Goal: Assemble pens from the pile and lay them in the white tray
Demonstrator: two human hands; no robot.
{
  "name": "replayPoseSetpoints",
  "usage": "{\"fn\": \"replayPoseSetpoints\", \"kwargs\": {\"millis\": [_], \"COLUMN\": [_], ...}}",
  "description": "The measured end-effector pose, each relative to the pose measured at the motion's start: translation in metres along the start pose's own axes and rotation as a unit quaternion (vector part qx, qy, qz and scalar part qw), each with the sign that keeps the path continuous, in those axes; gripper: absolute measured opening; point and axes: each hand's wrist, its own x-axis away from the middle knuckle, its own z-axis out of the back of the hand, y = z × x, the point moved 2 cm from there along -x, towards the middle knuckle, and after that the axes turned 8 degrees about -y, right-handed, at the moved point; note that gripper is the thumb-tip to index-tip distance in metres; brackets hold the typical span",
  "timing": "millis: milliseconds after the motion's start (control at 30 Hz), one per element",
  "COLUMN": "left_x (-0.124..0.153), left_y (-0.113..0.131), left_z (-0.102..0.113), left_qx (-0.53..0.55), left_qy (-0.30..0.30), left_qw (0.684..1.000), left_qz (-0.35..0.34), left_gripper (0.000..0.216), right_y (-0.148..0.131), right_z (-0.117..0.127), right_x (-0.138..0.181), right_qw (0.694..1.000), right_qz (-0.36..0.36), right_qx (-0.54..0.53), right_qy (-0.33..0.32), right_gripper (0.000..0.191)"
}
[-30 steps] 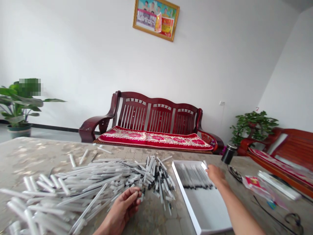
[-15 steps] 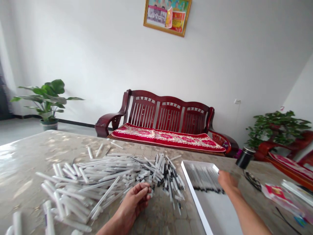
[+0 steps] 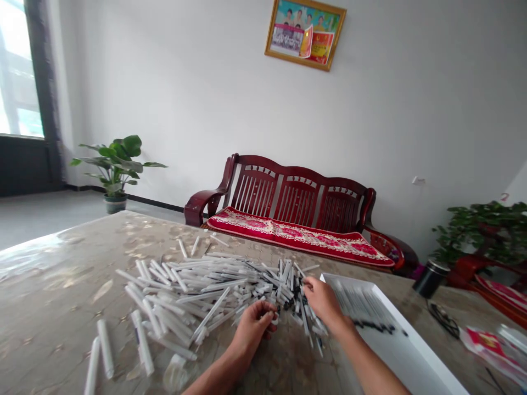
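Note:
A large heap of white and translucent pen-like tubes [image 3: 197, 293], many with black ends, spreads over the table. My left hand [image 3: 256, 325] is in front of the heap, fingers curled into a pinch around a small pale and dark piece [image 3: 275, 317], mostly hidden. My right hand [image 3: 323, 300] reaches over the right end of the heap, its fingertips together among the slim black-ended tubes there; what they grip is hidden. Beneath and beside my right forearm lies a shallow white tray [image 3: 415, 332]. Inside its far part is a row of clear tubes [image 3: 360, 299] with black ends towards me.
A patterned table [image 3: 53, 296] carries everything. Two white tubes [image 3: 105, 348] lie apart at the front left. To the tray's right are a black canister [image 3: 430, 278], a dark cable [image 3: 443, 319] and a red-and-clear packet [image 3: 488, 345]. A wooden bench [image 3: 298, 192] stands behind.
My right hand has moved left from the tray's far right side to the right end of the heap. My left hand stays pinched in front of the heap. The view has shifted left.

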Motion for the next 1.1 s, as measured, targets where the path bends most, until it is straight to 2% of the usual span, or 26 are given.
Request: {"fn": "replayPoseSetpoints", "kwargs": {"millis": [100, 200, 467, 600, 667, 700, 767, 800, 900, 967, 1033, 1067, 1100], "left_x": [-0.001, -0.005, -0.011, -0.007, -0.004, -0.002, 0.002, 0.003, 0.008, 0.010, 0.011, 0.011, 0.010], "left_y": [-0.002, -0.006, -0.013, -0.009, -0.005, -0.002, 0.002, 0.005, 0.012, 0.017, 0.022, 0.023, 0.024], "left_z": [0.001, 0.001, 0.001, 0.002, 0.003, 0.004, 0.004, 0.005, 0.006, 0.007, 0.009, 0.010, 0.011], "left_qx": [-0.014, -0.023, -0.054, -0.123, -0.179, -0.203, -0.236, -0.247, -0.278, -0.283, -0.267, -0.254, -0.240], "left_qy": [-0.003, 0.000, 0.002, 0.022, 0.046, 0.061, 0.082, 0.085, 0.074, 0.067, 0.066, 0.071, 0.082], "left_qw": [1.000, 1.000, 0.998, 0.990, 0.973, 0.963, 0.945, 0.940, 0.928, 0.926, 0.930, 0.934, 0.937], "left_qz": [-0.002, -0.003, -0.013, -0.072, -0.135, -0.166, -0.210, -0.221, -0.236, -0.240, -0.242, -0.242, -0.242], "left_gripper": [0.023, 0.020, 0.013, 0.014, 0.024, 0.032, 0.048, 0.052, 0.043, 0.033, 0.025, 0.020, 0.014], "right_y": [-0.023, -0.032, -0.028, -0.021, -0.022, -0.024, -0.033, -0.038, -0.054, -0.061, -0.061, -0.058, -0.052], "right_z": [-0.018, -0.028, -0.025, -0.017, -0.018, -0.019, -0.023, -0.025, -0.028, -0.029, -0.029, -0.029, -0.029], "right_x": [-0.011, -0.022, -0.022, -0.002, 0.017, 0.028, 0.053, 0.066, 0.098, 0.108, 0.107, 0.102, 0.094], "right_qw": [0.999, 0.998, 0.995, 0.995, 0.989, 0.974, 0.904, 0.870, 0.806, 0.781, 0.770, 0.776, 0.795], "right_qz": [-0.033, -0.060, -0.092, -0.096, -0.080, -0.066, -0.033, -0.025, -0.021, -0.017, -0.007, 0.001, 0.004], "right_qx": [0.020, 0.036, 0.023, -0.024, -0.119, -0.213, -0.411, -0.476, -0.563, -0.590, -0.603, -0.597, -0.577], "right_qy": [-0.005, -0.010, -0.017, -0.004, -0.025, -0.046, -0.109, -0.131, -0.182, -0.202, -0.211, -0.203, -0.185], "right_gripper": [0.028, 0.028, 0.038, 0.041, 0.042, 0.043, 0.047, 0.047, 0.045, 0.045, 0.045, 0.046, 0.045]}}
